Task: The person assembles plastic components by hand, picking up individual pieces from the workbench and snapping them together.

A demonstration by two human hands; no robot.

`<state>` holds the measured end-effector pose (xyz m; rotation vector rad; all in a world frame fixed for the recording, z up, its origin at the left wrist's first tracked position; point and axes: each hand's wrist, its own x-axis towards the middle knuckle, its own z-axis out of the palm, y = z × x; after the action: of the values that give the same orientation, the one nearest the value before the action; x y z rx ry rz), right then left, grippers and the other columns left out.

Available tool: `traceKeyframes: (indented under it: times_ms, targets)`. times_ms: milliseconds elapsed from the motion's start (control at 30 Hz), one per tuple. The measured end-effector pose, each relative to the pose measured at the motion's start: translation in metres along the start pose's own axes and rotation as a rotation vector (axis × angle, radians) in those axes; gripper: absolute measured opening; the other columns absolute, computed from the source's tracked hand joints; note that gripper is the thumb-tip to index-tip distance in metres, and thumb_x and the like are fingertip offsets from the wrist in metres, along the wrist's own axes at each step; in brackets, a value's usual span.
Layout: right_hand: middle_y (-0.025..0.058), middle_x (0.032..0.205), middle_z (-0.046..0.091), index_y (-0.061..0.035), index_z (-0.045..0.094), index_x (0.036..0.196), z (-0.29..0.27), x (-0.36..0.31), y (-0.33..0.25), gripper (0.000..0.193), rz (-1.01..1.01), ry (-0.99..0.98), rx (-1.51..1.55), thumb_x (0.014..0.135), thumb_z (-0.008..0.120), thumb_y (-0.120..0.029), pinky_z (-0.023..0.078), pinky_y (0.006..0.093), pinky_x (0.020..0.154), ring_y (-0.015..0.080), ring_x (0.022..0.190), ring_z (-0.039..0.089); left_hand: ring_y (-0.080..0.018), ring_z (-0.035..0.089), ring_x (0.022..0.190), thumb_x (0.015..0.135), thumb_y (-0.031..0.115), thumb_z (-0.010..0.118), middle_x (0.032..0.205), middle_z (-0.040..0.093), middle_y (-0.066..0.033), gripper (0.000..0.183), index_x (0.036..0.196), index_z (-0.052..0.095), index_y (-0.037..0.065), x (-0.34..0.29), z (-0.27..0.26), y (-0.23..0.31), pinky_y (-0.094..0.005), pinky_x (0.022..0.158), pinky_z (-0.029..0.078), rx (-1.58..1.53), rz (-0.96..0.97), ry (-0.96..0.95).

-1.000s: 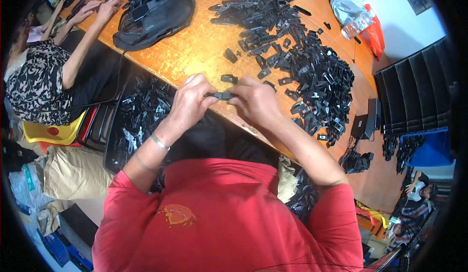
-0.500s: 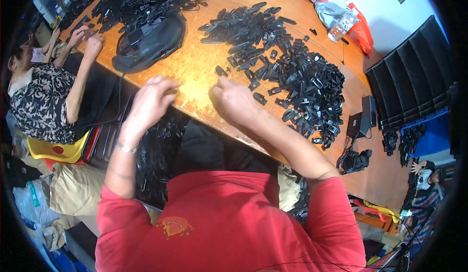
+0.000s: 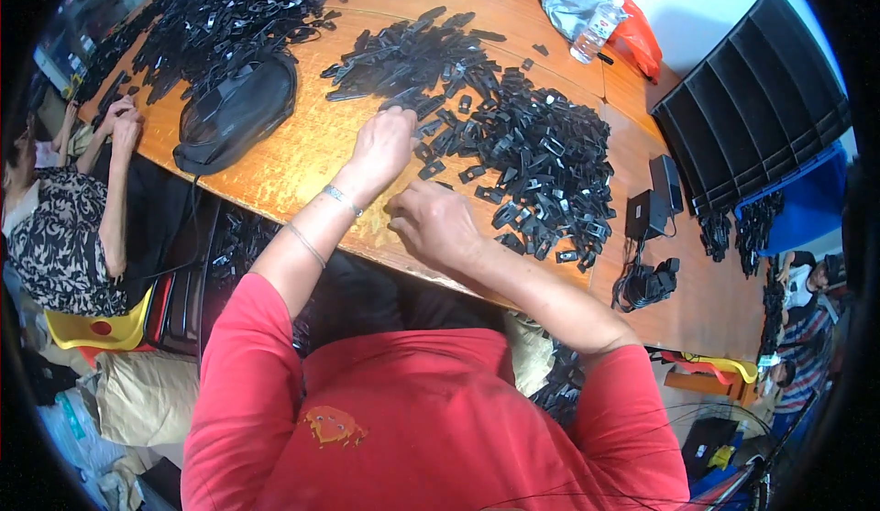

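My left hand [image 3: 385, 144] reaches across to the near edge of a heap of long, slim black plastic pieces [image 3: 394, 62]. Its fingers are bent down at the pieces, and what they grip, if anything, is hidden. Closer to the table edge, my right hand [image 3: 440, 222] is curled with thumb and fingers drawn together; I cannot make out anything in them. Beyond and to the right of it spreads a pile of short black plastic pieces with slots [image 3: 541, 153]. A few such short pieces [image 3: 431, 170] lie loose between my two hands.
A black mesh bag [image 3: 238, 112] lies left on the wooden table [image 3: 316, 158], before a large black heap [image 3: 234, 21]. At right are a power adapter [image 3: 647, 213], a clear bottle [image 3: 596, 30] and a black chair back [image 3: 752, 98]. Another person [image 3: 69, 227] works at left.
My left hand has moved right and forward from the table edge to the slim pieces. My right hand has drawn back from a small black piece. The view has shifted slightly.
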<state>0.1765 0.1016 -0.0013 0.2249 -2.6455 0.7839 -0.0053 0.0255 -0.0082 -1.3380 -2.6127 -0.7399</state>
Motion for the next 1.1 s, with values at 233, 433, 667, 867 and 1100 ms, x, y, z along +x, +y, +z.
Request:
traceKeyframes:
  times_ms: [233, 433, 667, 867, 1100]
  targets:
    - [0.0186, 0.097, 0.070, -0.0005, 0.072, 0.097, -0.017, -0.011, 0.001, 0.013, 0.009, -0.139, -0.161, 0.087, 0.075, -0.009, 0.060, 0.0497, 0.083, 0.0390, 0.098, 0.073, -0.0418, 0.074, 0.107, 0.093, 0.009, 0.081, 0.112, 0.076, -0.0210, 0.028, 0.120, 0.076, 0.004, -0.021, -0.027, 0.008, -0.0497, 0.093, 0.059, -0.117, 0.004, 0.055]
    - [0.0217, 0.098, 0.070, 0.0025, 0.071, 0.094, -0.027, -0.009, -0.001, 0.012, 0.035, -0.213, -0.236, 0.086, 0.072, -0.007, 0.062, 0.0505, 0.081, 0.0394, 0.094, 0.074, -0.0321, 0.074, 0.099, 0.097, 0.003, 0.077, 0.106, 0.076, -0.0157, 0.029, 0.125, 0.078, 0.003, -0.105, -0.092, -0.012, -0.0393, 0.090, 0.058, -0.460, -0.146, -0.071]
    - [0.0140, 0.102, 0.070, -0.0078, 0.080, 0.111, -0.016, 0.007, 0.003, 0.024, 0.117, -0.112, -0.125, 0.090, 0.086, -0.019, 0.060, 0.0500, 0.077, 0.0384, 0.091, 0.075, -0.0330, 0.071, 0.099, 0.099, 0.003, 0.076, 0.101, 0.072, -0.0148, 0.021, 0.119, 0.080, 0.001, -0.158, -0.079, -0.034, -0.0408, 0.090, 0.056, -0.288, -0.116, -0.094]
    - [0.0145, 0.104, 0.070, -0.0071, 0.083, 0.111, 0.006, 0.022, -0.002, 0.027, 0.095, -0.032, 0.047, 0.087, 0.089, -0.017, 0.060, 0.0490, 0.077, 0.0384, 0.089, 0.074, -0.0347, 0.069, 0.098, 0.084, 0.009, 0.090, 0.102, 0.070, -0.0150, 0.029, 0.110, 0.079, 0.000, -0.169, -0.065, -0.026, -0.0433, 0.088, 0.056, -0.283, -0.057, 0.186]
    - [0.0122, 0.103, 0.070, -0.0081, 0.084, 0.108, 0.007, 0.041, 0.016, 0.025, 0.026, -0.132, -0.013, 0.085, 0.090, -0.016, 0.060, 0.0482, 0.078, 0.0374, 0.091, 0.074, -0.0343, 0.066, 0.091, 0.079, 0.003, 0.090, 0.094, 0.066, -0.0128, 0.024, 0.099, 0.077, 0.001, -0.168, -0.054, -0.027, -0.0439, 0.081, 0.054, -0.207, -0.038, 0.224]
